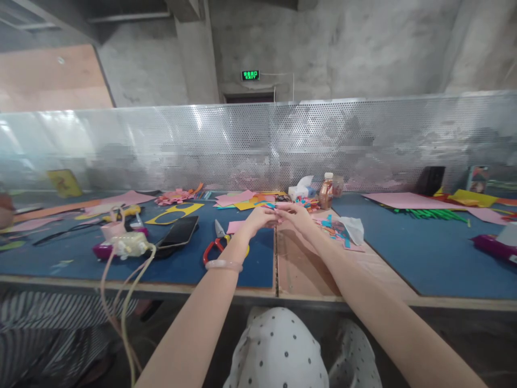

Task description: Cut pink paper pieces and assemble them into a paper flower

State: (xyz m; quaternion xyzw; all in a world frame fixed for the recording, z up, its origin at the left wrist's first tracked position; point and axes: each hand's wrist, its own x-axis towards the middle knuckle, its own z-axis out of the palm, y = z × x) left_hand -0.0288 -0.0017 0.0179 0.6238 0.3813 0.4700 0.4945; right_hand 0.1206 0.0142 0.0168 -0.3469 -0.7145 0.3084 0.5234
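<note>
Our bare left hand [260, 217] and right hand [298, 216] nearly meet, fingers bent, with a small, narrow blue paper strip [270, 205] at their fingertips; whether either is clamped on it, we cannot tell. Red-handled steel scissors [219, 228] lie nearby.

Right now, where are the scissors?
In the head view, left of centre: the scissors lie on the blue tabletop between the black phone and the left forearm, which partly hides them.
</note>
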